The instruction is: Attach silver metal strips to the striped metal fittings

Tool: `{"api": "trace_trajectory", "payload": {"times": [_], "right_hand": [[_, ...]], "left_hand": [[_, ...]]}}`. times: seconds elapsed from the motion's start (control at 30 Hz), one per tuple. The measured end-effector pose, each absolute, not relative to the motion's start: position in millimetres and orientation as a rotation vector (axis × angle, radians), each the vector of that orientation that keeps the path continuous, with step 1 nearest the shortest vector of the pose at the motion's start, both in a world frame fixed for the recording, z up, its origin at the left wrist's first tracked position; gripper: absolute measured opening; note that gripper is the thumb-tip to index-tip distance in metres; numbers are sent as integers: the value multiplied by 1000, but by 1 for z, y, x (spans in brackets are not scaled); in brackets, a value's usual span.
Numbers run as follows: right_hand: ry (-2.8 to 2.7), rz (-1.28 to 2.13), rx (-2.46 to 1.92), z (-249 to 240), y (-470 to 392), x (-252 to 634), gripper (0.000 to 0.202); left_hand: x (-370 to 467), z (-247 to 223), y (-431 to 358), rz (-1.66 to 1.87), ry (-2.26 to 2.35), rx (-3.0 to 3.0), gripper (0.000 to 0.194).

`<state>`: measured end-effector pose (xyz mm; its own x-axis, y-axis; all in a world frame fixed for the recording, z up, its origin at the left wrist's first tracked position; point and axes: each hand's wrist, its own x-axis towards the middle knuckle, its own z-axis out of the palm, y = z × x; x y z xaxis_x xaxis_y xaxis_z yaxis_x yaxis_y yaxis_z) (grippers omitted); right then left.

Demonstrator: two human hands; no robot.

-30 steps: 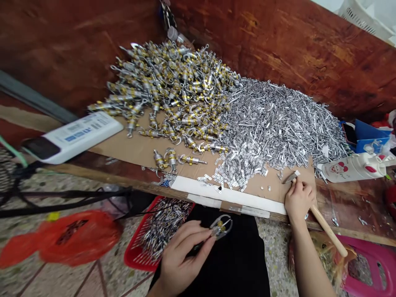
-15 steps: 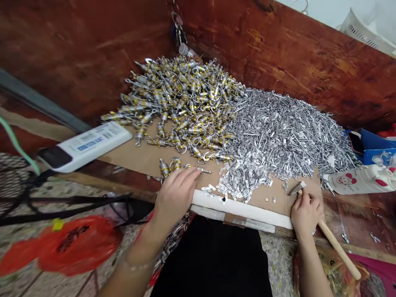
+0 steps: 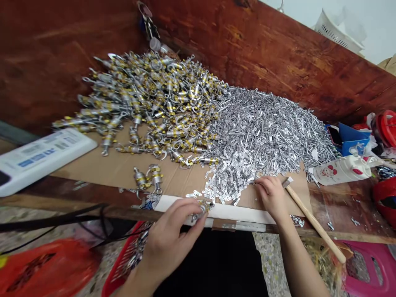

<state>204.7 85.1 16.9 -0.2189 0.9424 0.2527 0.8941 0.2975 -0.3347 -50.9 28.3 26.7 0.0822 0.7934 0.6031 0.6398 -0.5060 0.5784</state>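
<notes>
Currently, I list: left hand, pinching one metal fitting, best steadied; right hand, beside loose plates, grip I cannot tell, best lifting singly.

Links on cardbd, R of hooks.

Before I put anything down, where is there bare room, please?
Bare cardboard shows between the white device and the two loose metal pieces; bare wood lies between the hammer and white bottle, with small links nearby. Crowded: the yellow-banded heap and, by the right hand, the silver heap.
</notes>
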Motion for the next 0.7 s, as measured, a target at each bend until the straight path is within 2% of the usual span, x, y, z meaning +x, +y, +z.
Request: {"api": "trace_trajectory", "payload": {"times": [0.17,0.43,0.53,0.7], "right_hand": [[-2347,225,-1705,16,104,194,17],[-2318,230,-1703,11,99,199,13],[-2288,240,-1682,20,96,197,14],[-2170,516,-1472,48,49,183,13]], "left_hand": [[-31,20,7,1324,1314,1945,16],[-13,10,-3,1206,1191,1773,8],[-9,8,-1,1226,1135,1792,17],[-7,7,-1,1276,1055,1872,17]]}}
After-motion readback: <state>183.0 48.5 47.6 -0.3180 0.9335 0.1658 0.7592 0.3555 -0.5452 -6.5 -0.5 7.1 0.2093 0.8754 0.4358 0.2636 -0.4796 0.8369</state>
